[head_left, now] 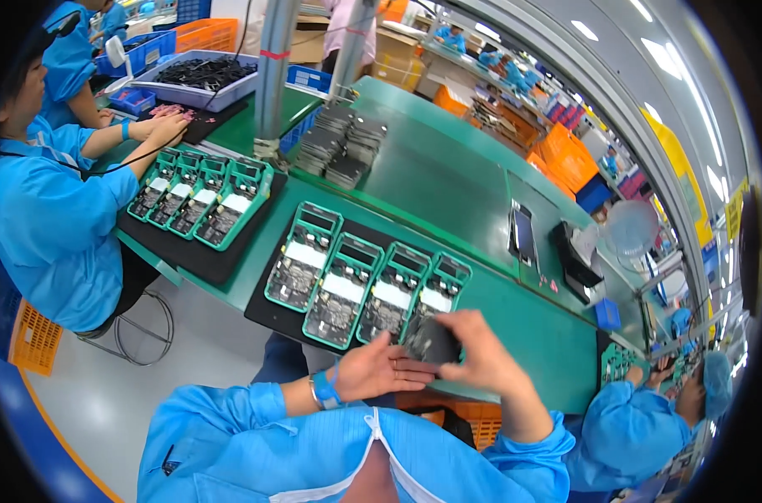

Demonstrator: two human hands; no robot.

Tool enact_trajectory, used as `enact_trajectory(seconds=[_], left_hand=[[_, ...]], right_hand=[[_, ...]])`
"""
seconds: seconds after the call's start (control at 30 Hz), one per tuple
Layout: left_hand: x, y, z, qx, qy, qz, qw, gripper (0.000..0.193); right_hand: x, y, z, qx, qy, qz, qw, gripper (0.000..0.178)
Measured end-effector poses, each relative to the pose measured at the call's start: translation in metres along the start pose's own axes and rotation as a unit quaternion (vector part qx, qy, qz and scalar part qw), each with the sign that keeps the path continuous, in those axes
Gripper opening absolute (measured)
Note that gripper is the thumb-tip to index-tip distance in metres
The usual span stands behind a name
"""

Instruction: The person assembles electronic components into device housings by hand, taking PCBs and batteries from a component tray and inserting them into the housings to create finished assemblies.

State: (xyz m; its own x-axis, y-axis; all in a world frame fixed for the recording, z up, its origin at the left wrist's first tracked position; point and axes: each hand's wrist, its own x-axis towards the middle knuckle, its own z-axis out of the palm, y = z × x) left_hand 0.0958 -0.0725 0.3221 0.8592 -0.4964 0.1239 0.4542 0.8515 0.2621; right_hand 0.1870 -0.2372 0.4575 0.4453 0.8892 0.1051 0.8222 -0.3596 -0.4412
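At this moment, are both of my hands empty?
No, your right hand holds a dark flat piece close to your open left hand.

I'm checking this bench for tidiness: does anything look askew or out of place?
Slightly: on the nearer black mat, the leftmost green-framed unit sits farther back than the other three, breaking the line of the row. I can't make out any spill or damage.
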Motion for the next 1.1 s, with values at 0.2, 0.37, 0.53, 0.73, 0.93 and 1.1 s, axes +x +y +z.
enact_trajectory(seconds=[0.2,0.37,0.53,0.73,0.93,1.1], left_hand=[[-0.005,-0.045,-0.011,-0.102,-0.022,-0.012,0.994,0.048],[0.001,-0.061,-0.006,-0.063,0.07,-0.037,0.995,0.038],[0.001,-0.06,0.004,-0.032,0.098,-0.019,0.994,0.039],[0.003,-0.061,-0.004,-0.005,0.143,-0.004,0.99,0.042],[0.003,-0.053,0.003,-0.012,0.132,0.012,0.991,0.044],[-0.003,-0.053,0.005,0.021,0.131,-0.006,0.991,0.045]], right_hand=[[-0.056,-0.005,0.057,-0.011,-0.016,0.027,0.999,0.068],[-0.078,0.0,0.063,-0.017,0.0,0.02,1.0,0.073],[-0.09,0.004,0.059,0.011,0.029,0.017,0.999,0.074],[-0.101,0.026,0.063,0.037,0.039,0.003,0.999,0.051],[-0.099,0.04,0.042,-0.025,0.057,-0.002,0.998,0.042],[-0.074,0.062,0.045,-0.112,0.197,0.061,0.972,0.038]])
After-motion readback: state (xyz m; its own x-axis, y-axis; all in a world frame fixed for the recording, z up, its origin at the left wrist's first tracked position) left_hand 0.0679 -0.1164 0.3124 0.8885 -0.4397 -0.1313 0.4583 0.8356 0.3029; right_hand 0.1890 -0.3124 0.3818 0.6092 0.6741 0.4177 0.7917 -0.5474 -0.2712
